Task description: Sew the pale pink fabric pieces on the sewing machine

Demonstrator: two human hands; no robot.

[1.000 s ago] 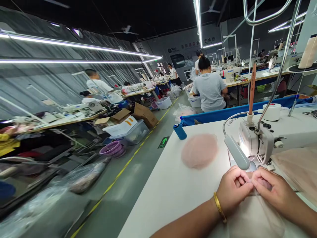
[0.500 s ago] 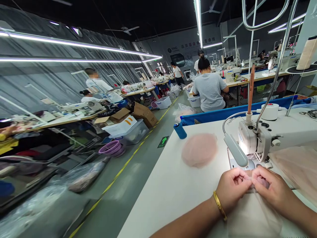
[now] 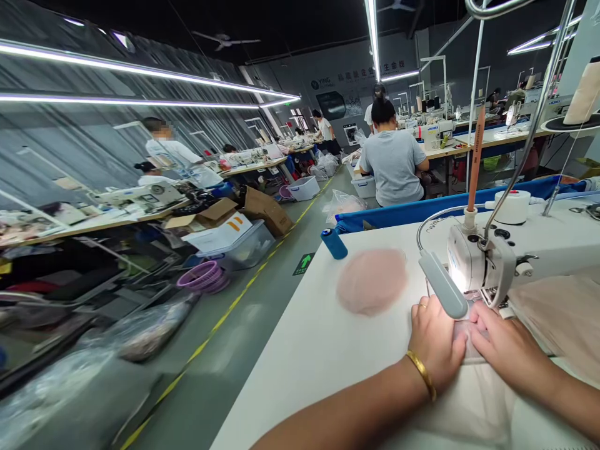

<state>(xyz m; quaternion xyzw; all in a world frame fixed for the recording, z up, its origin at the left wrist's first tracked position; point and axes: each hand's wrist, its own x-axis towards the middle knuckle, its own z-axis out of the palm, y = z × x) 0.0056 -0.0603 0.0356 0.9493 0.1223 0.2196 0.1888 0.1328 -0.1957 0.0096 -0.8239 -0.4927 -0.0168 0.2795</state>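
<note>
Pale, sheer fabric (image 3: 482, 400) lies on the white table in front of the sewing machine (image 3: 473, 256), its far edge under the lit needle area. My left hand (image 3: 435, 344), with a gold bangle at the wrist, rests flat on this fabric left of the needle, fingers stretched forward. The lamp arm (image 3: 443, 284) covers some of its fingertips. Just right of the needle, my right hand (image 3: 504, 340) has its fingers curled and holds the fabric between thumb and fingers. The presser foot is partly hidden by the hands.
A round piece of pink sheer fabric (image 3: 372, 281) lies left of the machine, with a blue thread cone (image 3: 334, 244) beyond it. More sheer fabric (image 3: 562, 312) spreads on the right. A pencil (image 3: 475, 159) stands on the machine head. A person in grey (image 3: 392, 165) sits ahead.
Both hands were pinching the fabric together in front of the needle. They have moved forward and apart; the left has flattened out, and the fabric now lies down under the machine head.
</note>
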